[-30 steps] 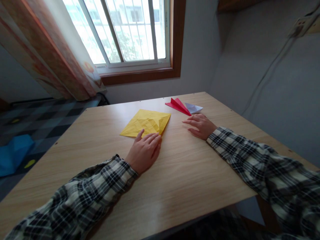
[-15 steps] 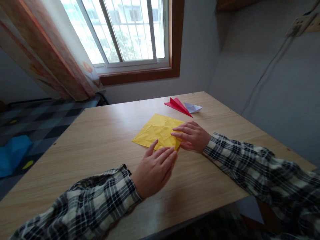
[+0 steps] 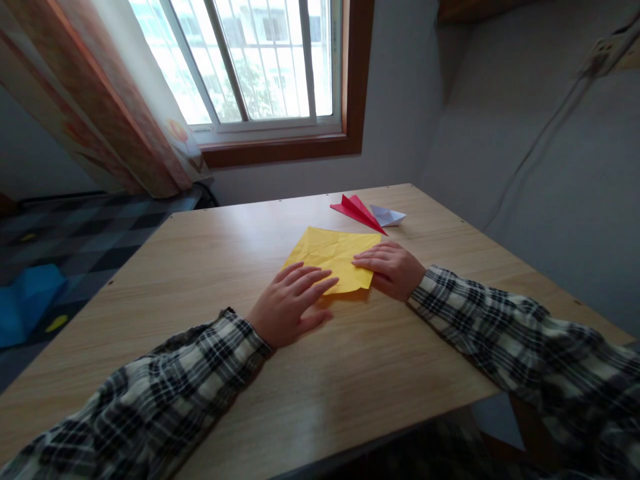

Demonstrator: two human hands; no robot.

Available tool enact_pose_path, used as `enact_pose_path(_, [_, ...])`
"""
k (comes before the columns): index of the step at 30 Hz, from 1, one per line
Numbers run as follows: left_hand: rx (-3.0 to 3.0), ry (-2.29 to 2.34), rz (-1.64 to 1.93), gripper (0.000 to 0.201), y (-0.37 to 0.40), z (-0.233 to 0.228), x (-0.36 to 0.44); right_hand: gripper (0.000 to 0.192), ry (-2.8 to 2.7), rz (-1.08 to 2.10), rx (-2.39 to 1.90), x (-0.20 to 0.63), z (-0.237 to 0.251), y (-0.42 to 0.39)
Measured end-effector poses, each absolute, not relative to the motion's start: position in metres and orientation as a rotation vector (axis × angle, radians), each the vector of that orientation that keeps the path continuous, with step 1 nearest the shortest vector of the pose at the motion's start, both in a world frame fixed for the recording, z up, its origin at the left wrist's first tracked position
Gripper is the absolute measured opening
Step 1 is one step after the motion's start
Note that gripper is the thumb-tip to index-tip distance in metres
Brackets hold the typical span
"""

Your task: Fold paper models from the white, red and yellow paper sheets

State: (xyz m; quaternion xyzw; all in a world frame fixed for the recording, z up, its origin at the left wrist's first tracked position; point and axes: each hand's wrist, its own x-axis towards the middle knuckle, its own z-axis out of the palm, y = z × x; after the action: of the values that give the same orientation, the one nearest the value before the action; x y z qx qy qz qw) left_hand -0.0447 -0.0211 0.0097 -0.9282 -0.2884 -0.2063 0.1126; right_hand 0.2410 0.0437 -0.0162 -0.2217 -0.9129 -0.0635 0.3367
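We record a creased sheet of yellow paper (image 3: 327, 243) on the middle of the counter (image 3: 225, 247), its near edge slightly raised over an orange-tinted shadow. The left hand (image 3: 290, 303) is palm down at the sheet's near left side, fingers extended and apart, thumb set off below them; the fingertips overlap the paper in our view, and we cannot tell how firmly they touch. The right hand (image 3: 395, 270) has its fingers laid together over the sheet's right edge; its thumb is hidden, so we cannot tell whether it pinches the paper. Both wrists end in black-and-white plaid sleeves (image 3: 480, 300). Beyond the right hand we note a red paper plane (image 3: 356, 210), its pointed tip near the sheet's far right corner, and just beside it a white paper boat (image 3: 389, 216). Off the counter to the left, a piece of folded blue paper (image 3: 33, 300) lies on a dark checked cloth (image 3: 115, 227). Behind the counter we observe a brown-framed window (image 3: 270, 73) and a flowered curtain (image 3: 110, 100).
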Motion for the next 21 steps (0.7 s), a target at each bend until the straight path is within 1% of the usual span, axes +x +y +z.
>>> enact_pose_path(5, [-2.650,-1.013,-0.617,0.054,0.004,0.005,-0.067,0.036,-2.315,-0.044,-0.654,0.248,-0.022,0.052])
enact_pose_path(11, [-2.659,-1.203,-0.647,0.051,0.016,0.003,-0.079,0.042,-2.268,0.031,-0.755,0.251,-0.022,0.053])
enact_pose_path(17, [-2.661,-1.379,-0.792,0.056,0.024,0.000,-0.088,0.047,-2.161,0.150,-0.888,0.254,-0.022,0.050])
enact_pose_path(19, [-2.669,-1.405,-0.828,0.055,0.025,-0.001,-0.090,0.048,-2.137,0.207,-0.896,0.255,-0.022,0.050])
enact_pose_path(21, [-2.698,-1.404,-0.837,0.050,0.026,-0.002,-0.091,0.048,-2.136,0.253,-0.872,0.256,-0.024,0.051])
